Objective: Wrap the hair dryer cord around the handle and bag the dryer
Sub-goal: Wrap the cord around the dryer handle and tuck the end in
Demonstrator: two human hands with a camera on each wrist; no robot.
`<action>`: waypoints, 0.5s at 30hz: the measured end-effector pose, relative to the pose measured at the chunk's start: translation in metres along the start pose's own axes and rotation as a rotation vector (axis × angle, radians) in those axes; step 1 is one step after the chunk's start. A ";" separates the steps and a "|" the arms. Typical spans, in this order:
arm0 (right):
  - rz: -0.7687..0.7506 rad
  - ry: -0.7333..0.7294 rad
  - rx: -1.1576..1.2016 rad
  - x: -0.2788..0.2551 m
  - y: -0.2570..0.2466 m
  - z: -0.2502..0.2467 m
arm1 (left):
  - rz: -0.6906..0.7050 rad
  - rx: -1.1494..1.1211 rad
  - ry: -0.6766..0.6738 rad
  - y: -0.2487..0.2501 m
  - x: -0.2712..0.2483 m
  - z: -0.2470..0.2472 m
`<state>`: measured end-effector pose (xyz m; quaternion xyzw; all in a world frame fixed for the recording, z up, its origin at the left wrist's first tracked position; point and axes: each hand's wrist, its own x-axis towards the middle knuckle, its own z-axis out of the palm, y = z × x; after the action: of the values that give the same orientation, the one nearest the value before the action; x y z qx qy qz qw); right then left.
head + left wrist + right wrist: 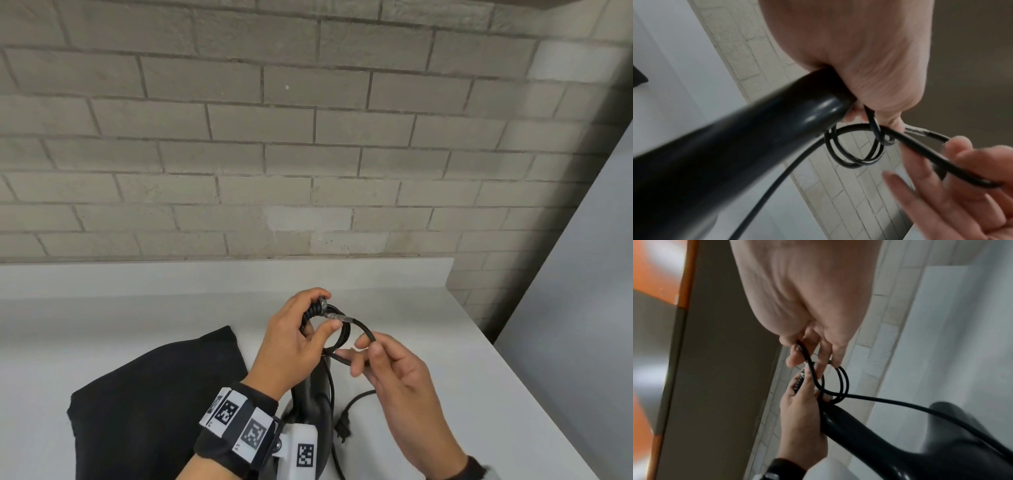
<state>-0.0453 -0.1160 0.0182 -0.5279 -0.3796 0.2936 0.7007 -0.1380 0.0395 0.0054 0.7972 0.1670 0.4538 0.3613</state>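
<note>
Black bag (pixel 154 394) lies flat, left on the counter (pixel 445 342). Left hand (pixel 291 346) grips dryer handle (pixel 735 146) end, fingers curled. Right hand (pixel 394 370) pinches cord (pixel 363 330) beside loose loops. Best to keep tension and lay coils snug, side by side.

Left grip (pixel 294 346) closes round the hair dryer (pixel 735 154) handle end; right grip (pixel 394 370) pinches the cord (pixel 363 330) just beside it. Two cord loops hang between the grips and fill that gap. Beyond both grips the white table (pixel 154 308) lies bare up to the brick wall (pixel 274 137). Left of the left grip a black bag (pixel 154 394) lies flat on the table. Below the right grip, cord and plug (pixel 342 428) lie on the table. Right of the right grip, the table edge runs near.
</note>
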 end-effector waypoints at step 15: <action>0.192 -0.256 -0.114 0.012 -0.038 -0.070 | 0.001 0.039 0.100 0.002 -0.002 -0.003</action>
<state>0.0209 -0.1524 0.0465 -0.5588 -0.4296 0.4020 0.5845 -0.1415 0.0386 0.0064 0.7806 0.1932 0.4900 0.3365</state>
